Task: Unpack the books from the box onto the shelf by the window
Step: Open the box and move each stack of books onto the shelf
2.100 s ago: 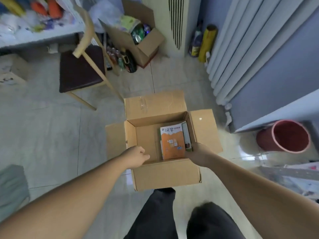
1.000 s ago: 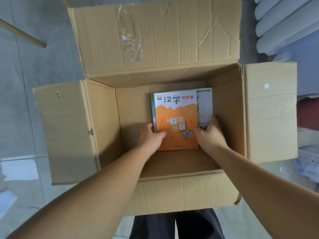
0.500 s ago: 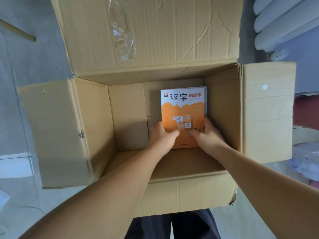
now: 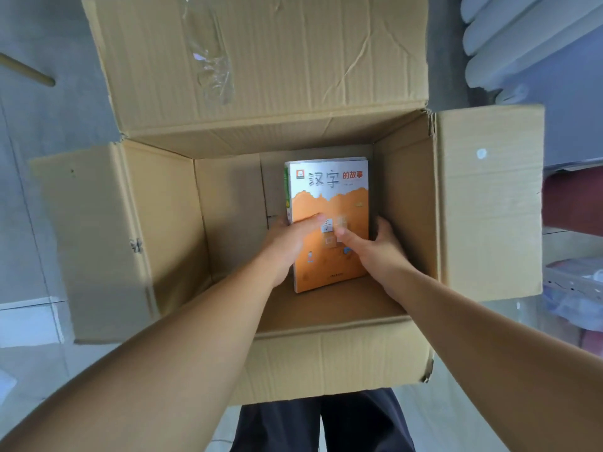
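Observation:
An open cardboard box [image 4: 156, 223] stands on the floor below me, its flaps spread out. Inside it is a small stack of books [image 4: 329, 197]; the top one has an orange and white cover, and a green spine shows at its left edge. My left hand [image 4: 290, 243] grips the stack's left side with the thumb on the cover. My right hand [image 4: 375, 249] grips the right side, thumb also on the cover. The stack is tilted up off the box bottom toward me. The shelf is out of view.
White curtain folds [image 4: 522, 37] hang at the upper right beside a blue wall. A red bin [image 4: 574, 203] and a crate with bagged items [image 4: 574, 295] sit right of the box. A wooden chair leg [image 4: 29, 71] crosses the tiled floor at left.
Both hands have closed on the sides of the book stack and raised it from the box bottom. Earlier they only reached in and squared the books together.

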The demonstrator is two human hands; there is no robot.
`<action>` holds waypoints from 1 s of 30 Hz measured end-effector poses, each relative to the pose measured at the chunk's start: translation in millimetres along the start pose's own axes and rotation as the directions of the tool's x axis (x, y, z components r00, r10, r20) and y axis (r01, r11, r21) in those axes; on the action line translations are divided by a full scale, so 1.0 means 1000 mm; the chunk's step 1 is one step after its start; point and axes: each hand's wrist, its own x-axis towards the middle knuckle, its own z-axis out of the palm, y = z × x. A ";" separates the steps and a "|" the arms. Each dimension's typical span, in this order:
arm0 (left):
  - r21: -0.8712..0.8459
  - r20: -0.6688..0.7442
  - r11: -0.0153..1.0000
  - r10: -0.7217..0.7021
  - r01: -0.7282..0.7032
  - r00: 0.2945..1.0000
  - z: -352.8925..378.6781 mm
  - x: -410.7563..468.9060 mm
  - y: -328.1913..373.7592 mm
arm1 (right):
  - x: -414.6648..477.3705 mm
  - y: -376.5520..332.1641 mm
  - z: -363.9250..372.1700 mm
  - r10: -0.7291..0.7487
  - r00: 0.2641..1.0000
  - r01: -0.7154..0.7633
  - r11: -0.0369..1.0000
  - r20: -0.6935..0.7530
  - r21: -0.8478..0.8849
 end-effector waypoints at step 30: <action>0.108 0.294 0.745 0.609 -0.658 0.737 0.019 -0.427 0.337 | -0.362 -0.264 -0.233 -0.625 0.780 0.589 0.746 0.023 0.312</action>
